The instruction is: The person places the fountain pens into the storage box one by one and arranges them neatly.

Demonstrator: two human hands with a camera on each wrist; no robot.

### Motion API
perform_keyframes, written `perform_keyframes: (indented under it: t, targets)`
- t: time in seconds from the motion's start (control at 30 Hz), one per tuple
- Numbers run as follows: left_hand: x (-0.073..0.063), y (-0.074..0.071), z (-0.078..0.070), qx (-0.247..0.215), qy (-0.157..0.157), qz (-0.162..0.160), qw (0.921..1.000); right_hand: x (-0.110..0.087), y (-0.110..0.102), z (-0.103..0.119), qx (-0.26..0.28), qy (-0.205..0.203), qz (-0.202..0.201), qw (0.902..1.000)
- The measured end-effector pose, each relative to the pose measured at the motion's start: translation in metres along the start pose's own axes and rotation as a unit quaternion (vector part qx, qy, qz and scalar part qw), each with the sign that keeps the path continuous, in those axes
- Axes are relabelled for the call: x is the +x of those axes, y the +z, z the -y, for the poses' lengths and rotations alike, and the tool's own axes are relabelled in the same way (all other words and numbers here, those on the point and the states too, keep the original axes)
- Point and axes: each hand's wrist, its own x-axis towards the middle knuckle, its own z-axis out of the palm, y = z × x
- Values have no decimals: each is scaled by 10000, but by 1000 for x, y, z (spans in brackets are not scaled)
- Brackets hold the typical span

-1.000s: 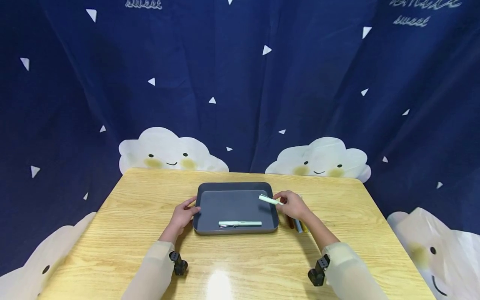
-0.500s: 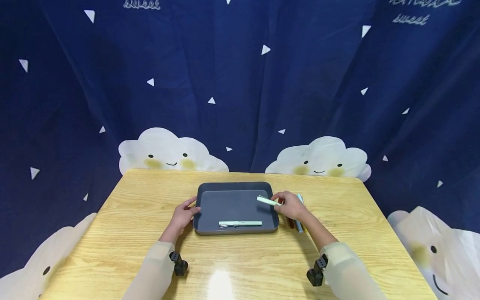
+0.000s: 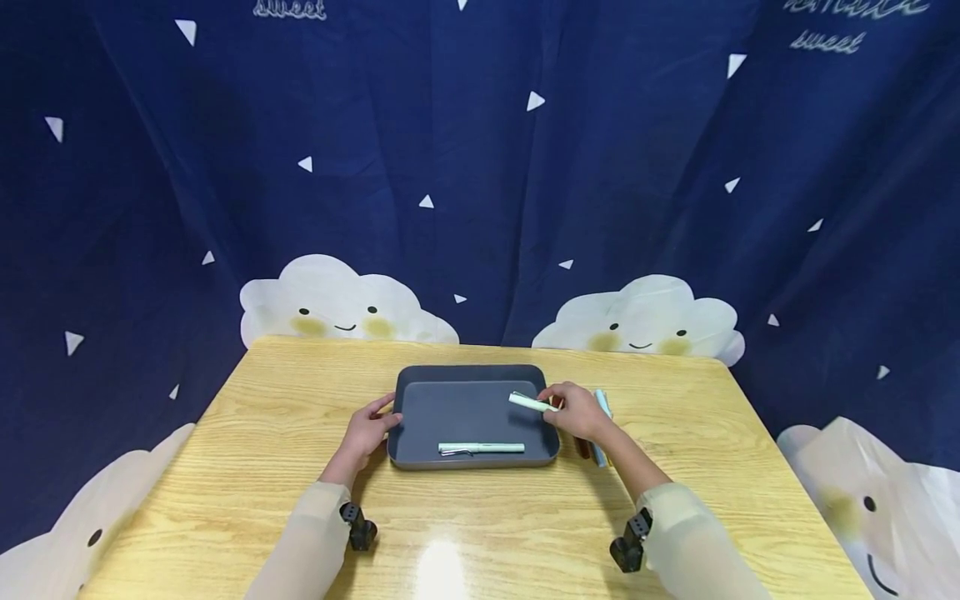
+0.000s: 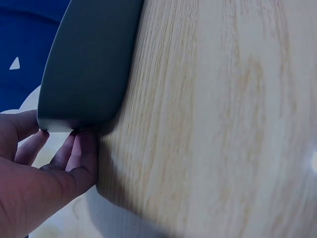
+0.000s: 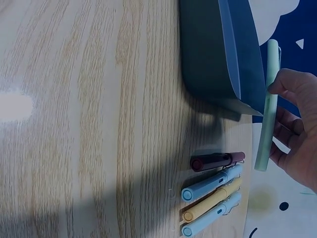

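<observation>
A dark grey rectangular tray lies on the table, a pale green pen with a metal clip along its near side. My left hand holds the tray's left end, thumb over the rim and fingers against the outer wall. In my right hand a second pale green pen is pinched between thumb and fingers. It is raised over the tray's right rim, its clip end pointing left over the tray. The left wrist view shows the tray only from outside.
Right of the tray, several pens lie side by side on the wooden table: a dark red pen, a blue pen, a yellow pen and a light blue pen. A blue curtain hangs behind the table.
My right hand has shifted slightly left with the pale green pen, which reaches further over the tray. The left hand and the tray have stayed in place.
</observation>
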Motion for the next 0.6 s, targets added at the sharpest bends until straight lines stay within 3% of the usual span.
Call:
perform_keyframes:
  t: [0.6]
  targets:
    - [-2,-1,-2,3,-83,56,9999,-1,2,5,67,-22,25,10000]
